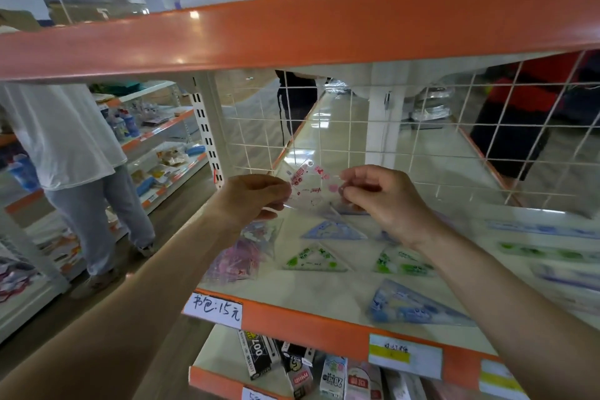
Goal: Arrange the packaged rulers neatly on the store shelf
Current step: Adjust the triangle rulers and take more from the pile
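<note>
Above the glossy cream shelf point(324, 286), we pinch a clear, pink-printed triangular ruler packet point(308, 185) between our left hand point(250, 196) and right hand point(386, 201).

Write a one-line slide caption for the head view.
Left hand and right hand hold a pink-printed ruler packet above packaged triangle rulers on the shelf.

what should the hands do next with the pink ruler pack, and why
Probably lower the pink ruler pack, pinched by the left hand and right hand above the shelf, onto the pink pile at the shelf's left: its print matches.
</note>
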Tool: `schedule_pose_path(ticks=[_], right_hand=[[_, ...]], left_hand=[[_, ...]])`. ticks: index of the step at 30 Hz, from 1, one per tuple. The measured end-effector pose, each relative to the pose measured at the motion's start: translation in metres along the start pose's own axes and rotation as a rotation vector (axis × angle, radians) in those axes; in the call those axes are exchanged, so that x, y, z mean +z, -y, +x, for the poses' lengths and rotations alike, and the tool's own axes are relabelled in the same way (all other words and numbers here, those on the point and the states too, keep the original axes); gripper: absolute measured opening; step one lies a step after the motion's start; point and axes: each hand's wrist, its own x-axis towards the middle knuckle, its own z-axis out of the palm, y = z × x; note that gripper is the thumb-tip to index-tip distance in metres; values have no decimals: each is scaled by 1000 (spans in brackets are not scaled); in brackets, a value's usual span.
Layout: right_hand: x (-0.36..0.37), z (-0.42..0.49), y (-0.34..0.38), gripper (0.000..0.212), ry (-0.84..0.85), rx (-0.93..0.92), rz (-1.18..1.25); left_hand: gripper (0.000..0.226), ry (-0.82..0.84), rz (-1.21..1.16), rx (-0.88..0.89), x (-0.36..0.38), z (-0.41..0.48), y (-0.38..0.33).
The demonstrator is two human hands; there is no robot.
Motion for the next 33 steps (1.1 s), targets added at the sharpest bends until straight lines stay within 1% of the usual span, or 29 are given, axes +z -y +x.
schedule_pose_path(ticks=[2, 7, 9, 12, 16, 20, 22, 25, 27, 28, 30, 33], right_hand=[[-11, -2, -1, 18, -51, 9, -40], [-56, -6, -8, 13, -282, 130, 20], [-71, -10, -10, 13, -330, 165, 69], [-84, -13, -10, 13, -357, 177, 101], [-77, -9, -5, 15, -271, 171, 92], [-61, 2, 1, 20, -204, 149, 36], [-54, 6, 1, 25, -157, 137, -100], [-40, 7, -2, 38, -30, 61, -467], [-28, 1, -4, 41, 43, 22, -650], [-22, -3, -4, 40, 69, 7, -734], [-11, -11, -4, 29, 131, -23, -848], [0, -16, -3, 16, 220, -12, -795]], left_hand=[[6, 32, -6, -1, 12, 1, -3], [14, 51, -43, -70, 35, 5, -5], [16, 63, -20, -88, 42, 6, -5], [18, 107, 12, -80, 52, 5, -7], [24, 147, 55, -67, 67, 5, -18], [14, 122, 72, -30, 61, 6, -23], [11, 100, 62, -43, 52, 7, -23], [12, 92, 47, -129, 39, 6, -17], [14, 111, 60, -203, 30, 2, -9], [16, 119, 71, -233, 26, 0, -5], [18, 123, 78, -273, 17, -4, 3], [19, 128, 70, -304, 5, -7, 12]])
